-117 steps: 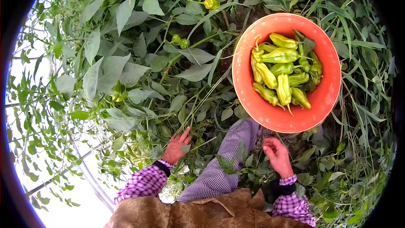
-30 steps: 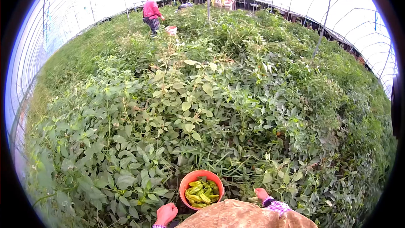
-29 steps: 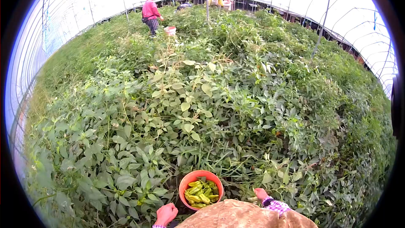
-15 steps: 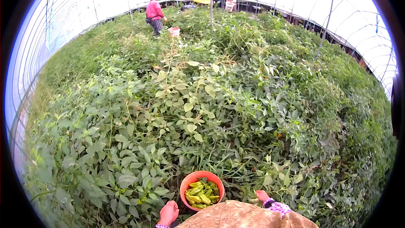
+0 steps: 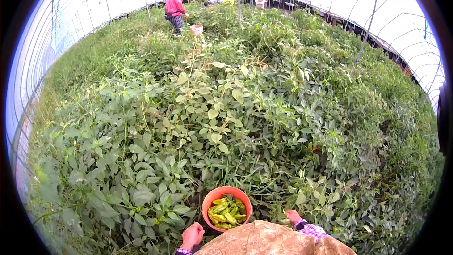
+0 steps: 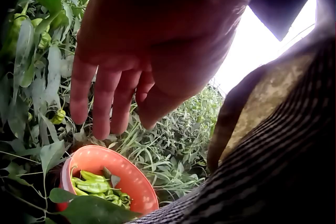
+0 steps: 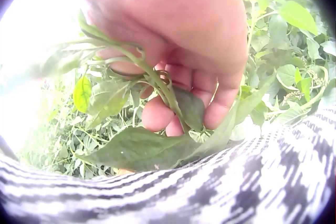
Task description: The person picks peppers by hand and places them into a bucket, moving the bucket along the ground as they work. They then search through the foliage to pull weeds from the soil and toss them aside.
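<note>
The round orange-red bucket [image 6: 128, 174] stands mouth up amid green foliage [image 5: 141, 174], near but apart from the left hand [image 5: 192, 235], part-filled with loosely piled, elongated yellow-green peppers [image 5: 229, 212] at mixed angles, and a leafy green stem [image 7: 167, 91] crosses before the right hand [image 7: 184, 35].

Head view high up, facing ahead and down over plants [image 5: 198, 127], left wrist view close to left grip [image 6: 157, 40], right wrist view very near right grip [image 7: 178, 35], orange bucket [image 6: 126, 165] in head and left wrist views
</note>
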Motion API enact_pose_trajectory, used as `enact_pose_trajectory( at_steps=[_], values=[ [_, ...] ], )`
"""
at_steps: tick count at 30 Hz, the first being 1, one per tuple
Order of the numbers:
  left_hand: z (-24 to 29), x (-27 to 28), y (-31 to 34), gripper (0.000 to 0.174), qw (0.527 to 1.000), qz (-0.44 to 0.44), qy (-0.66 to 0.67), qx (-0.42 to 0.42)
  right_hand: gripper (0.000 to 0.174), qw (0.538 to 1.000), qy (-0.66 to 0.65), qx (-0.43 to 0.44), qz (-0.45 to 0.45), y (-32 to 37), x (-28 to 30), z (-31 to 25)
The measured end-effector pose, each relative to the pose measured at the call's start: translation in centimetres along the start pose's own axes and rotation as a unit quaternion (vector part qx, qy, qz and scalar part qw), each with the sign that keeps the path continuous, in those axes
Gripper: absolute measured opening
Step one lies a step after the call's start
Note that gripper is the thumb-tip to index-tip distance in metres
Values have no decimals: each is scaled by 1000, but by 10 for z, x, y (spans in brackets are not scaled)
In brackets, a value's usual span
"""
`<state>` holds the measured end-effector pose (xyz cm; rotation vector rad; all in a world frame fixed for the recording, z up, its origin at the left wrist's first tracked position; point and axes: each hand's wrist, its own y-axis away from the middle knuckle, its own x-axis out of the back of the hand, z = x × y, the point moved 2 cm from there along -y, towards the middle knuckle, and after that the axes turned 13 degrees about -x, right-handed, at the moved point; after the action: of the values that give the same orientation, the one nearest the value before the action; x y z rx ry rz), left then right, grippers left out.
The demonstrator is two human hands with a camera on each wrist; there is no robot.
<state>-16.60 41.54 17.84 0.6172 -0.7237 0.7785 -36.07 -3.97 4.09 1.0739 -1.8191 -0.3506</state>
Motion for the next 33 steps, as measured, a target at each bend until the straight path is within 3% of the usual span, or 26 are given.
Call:
enact_pose_trajectory(
  at_steps=[6, 8, 10, 14, 16, 18, 20, 22, 24, 28, 29, 30, 32, 33],
  values=[
    [-5, -7, -7, 15, 997, 19, 61, 35, 35, 999, -40, -13, -12, -4, -5, 14],
    [-17, -19, -9, 12, 994, 21, 90, 56, 30, 980, -164, -43, -103, -14, -10, 35],
    [-35, -35, -8, 9, 991, 17, 118, 54, 28, 947, -290, -77, -117, 27, 6, -1],
    [-68, -73, -1, 16, 972, 9, 216, 93, 31, 931, -339, -95, -93, 19, 8, 25],
    [-75, -83, 4, 20, 929, -19, 327, 173, 31, 918, -359, -119, -115, 29, 18, 20],
    [-74, -85, 6, 21, 877, -55, 376, 294, 31, 912, -371, -73, -159, 32, 28, 22],
    [-81, -93, 4, 24, 852, -46, 387, 349, 33, 894, -404, -77, -178, 30, 35, 30],
    [-87, -103, -1, 26, 842, -36, 389, 371, 32, 913, -363, -66, -177, 25, 41, 36],
    [-95, -118, -9, 28, 818, -24, 431, 380, 31, 884, -413, -134, -175, 33, 50, 24],
    [-96, -146, -31, 38, 735, 62, 570, 362, 31, 889, -388, -143, -197, 28, 54, 46],
    [-102, -160, -37, 41, 731, 91, 558, 382, 33, 888, -386, -144, -202, 33, 56, 37],
    [-108, -175, -42, 44, 727, 119, 545, 402, 36, 887, -358, -198, -213, 37, 62, 29],
    [-120, -201, -52, 52, 738, 113, 497, 443, 40, 882, -373, -191, -214, 39, 61, 34],
    [-125, -214, -56, 39, 745, 120, 470, 458, 45, 890, -361, -183, -212, 38, 62, 46]
  ],
)
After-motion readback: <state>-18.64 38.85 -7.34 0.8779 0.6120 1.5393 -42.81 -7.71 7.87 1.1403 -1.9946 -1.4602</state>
